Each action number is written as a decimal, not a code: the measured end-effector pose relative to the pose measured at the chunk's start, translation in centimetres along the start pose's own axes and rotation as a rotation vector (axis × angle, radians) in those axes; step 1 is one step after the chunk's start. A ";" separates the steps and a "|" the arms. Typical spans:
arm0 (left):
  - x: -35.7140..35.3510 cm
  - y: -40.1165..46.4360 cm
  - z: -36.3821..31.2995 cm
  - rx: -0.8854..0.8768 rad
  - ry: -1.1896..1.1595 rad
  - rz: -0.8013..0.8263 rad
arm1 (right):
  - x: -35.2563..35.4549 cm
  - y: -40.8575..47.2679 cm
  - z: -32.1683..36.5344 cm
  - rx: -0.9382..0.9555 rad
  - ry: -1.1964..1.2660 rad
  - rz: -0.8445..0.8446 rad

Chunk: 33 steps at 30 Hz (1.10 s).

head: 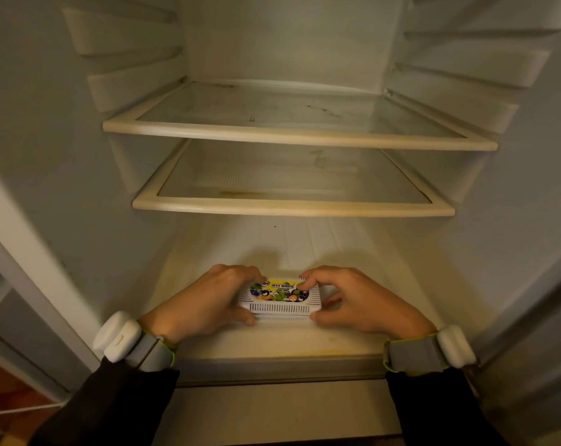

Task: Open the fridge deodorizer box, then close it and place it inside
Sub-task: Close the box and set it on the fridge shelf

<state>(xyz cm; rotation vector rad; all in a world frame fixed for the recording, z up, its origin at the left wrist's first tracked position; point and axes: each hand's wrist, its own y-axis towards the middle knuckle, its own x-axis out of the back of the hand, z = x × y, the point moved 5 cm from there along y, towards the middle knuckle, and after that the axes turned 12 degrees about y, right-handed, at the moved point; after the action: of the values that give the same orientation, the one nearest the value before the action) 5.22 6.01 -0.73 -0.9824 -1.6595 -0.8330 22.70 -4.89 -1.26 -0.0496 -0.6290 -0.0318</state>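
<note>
The deodorizer box (279,299) is a small white slotted case with a yellow and green label on top. It sits on the bottom floor of the open fridge (282,336), its lid down. My left hand (205,300) grips its left end, fingers over the top and thumb at the front lower edge. My right hand (353,300) holds its right end the same way, fingertips resting on the label. Both wrists wear grey bands with white pods.
Two glass shelves with cream rims (298,136) (292,209) hang above the box, both bare. Ribbed fridge walls stand left and right. The fridge's front sill (279,365) lies just below my wrists.
</note>
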 end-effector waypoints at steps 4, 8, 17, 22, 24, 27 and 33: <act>-0.1 -0.5 -0.1 0.011 0.021 -0.051 | 0.0 -0.1 -0.2 -0.001 0.013 -0.005; -0.3 -1.0 -0.3 -0.032 0.048 -0.070 | -0.1 0.0 -0.4 -0.016 0.011 0.002; -0.4 -0.8 0.0 -0.019 0.042 -0.082 | 0.0 -0.2 0.7 0.078 -0.084 -0.033; -0.4 -0.9 -0.1 -0.029 0.038 -0.103 | 0.0 -0.1 1.1 0.085 -0.107 -0.021; -0.2 -0.8 -0.1 -0.027 0.031 -0.099 | 0.0 0.0 1.2 0.076 -0.121 -0.018; -0.2 -0.7 -0.1 -0.021 0.032 -0.080 | -0.1 0.2 1.2 0.086 -0.138 -0.012; -0.4 -0.5 0.0 -0.040 0.042 -0.061 | 0.0 0.2 1.2 0.092 -0.146 0.001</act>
<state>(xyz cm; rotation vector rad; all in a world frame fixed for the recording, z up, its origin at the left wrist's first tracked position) 4.89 5.72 -1.18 -0.9393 -1.6491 -0.9240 21.98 -4.58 -0.29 0.0375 -0.7754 0.0019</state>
